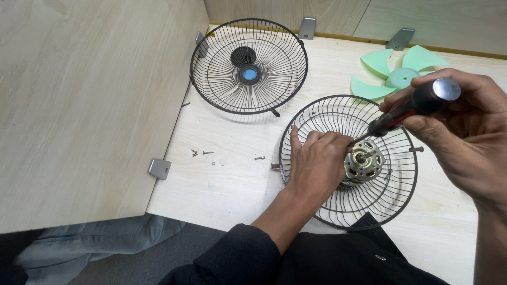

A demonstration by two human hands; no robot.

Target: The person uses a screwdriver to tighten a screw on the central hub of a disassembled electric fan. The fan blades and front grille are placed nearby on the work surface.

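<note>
A black wire fan guard point(393, 195) lies on the pale wooden table with a brass-coloured fan motor point(365, 162) in its middle. My left hand point(317, 161) rests on the guard's left half, fingers against the motor. My right hand point(454, 121) grips a screwdriver point(409, 110) with a red and black handle and a metal cap. Its tip points down at the motor's left side.
A second black wire guard point(211, 68) with a blue centre cap stands tilted at the back. A green fan blade point(393, 76) lies behind the near guard. Several loose screws point(203, 153) lie left of it. A wooden panel point(90, 105) rises on the left.
</note>
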